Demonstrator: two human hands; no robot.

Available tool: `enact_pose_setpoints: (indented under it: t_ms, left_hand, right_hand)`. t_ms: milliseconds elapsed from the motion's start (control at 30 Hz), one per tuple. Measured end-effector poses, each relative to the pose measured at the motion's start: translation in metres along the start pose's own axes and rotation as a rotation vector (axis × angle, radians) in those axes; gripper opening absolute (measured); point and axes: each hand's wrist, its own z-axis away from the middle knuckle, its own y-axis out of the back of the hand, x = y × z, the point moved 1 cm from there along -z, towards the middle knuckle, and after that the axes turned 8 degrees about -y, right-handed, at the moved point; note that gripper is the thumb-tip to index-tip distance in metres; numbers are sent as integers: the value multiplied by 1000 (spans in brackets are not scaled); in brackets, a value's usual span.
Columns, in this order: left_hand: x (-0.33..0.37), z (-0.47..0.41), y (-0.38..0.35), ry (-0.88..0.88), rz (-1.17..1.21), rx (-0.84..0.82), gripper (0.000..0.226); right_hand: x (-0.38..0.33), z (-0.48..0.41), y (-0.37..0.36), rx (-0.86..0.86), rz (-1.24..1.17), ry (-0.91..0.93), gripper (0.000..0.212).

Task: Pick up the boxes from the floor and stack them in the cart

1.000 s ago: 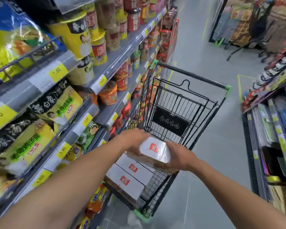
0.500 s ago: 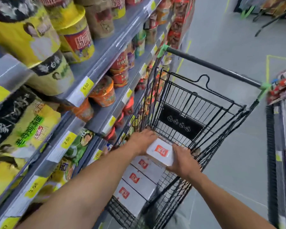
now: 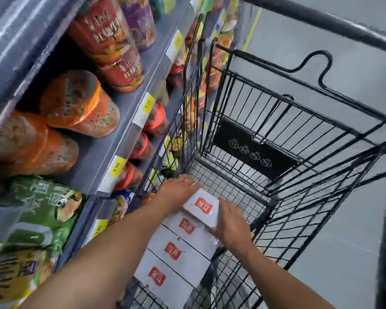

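Pressing in from both ends, the left hand (image 3: 176,192) and right hand (image 3: 228,224) clamped a white box (image 3: 202,207) between flat palms, fingers extended rather than curled. It sat tilted just above the far end of a row of 3 boxes (image 3: 176,253) lying in the cart (image 3: 265,197). Its long axis ran hand to hand, across the basket; both hands looked equally near.

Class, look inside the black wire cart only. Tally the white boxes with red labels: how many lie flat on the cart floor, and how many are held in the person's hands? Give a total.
Boxes lying in the cart: 3
Box held between both hands: 1
Total: 4 white boxes
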Motion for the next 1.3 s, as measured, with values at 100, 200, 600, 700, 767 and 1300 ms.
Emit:
enact_pose_setpoints:
  t_ms: [100,200,600,700,767,1300]
  left_hand:
    - [-7,-20,-18,10,11,-36,75]
    - [-11,-35,-38,10,24,-34,74]
    - [-19,-48,-50,-22,21,-110,102]
    - [-11,-39,-46,3,-46,-106,103]
    - [-5,-30,-41,23,-59,-93,105]
    - [83,145,31,-9,62,234,114]
  right_hand:
    - [9,-20,-20,-45,-14,-26,102]
    - [18,-32,-33,-81,16,-57,106]
    - [28,-45,-43,-179,-18,-78,112]
    - [17,-40,-34,-197,55,-87,124]
    - [8,-35,-25,-182,102,-91,130]
    - [-52,142,100,-15,208,67,128]
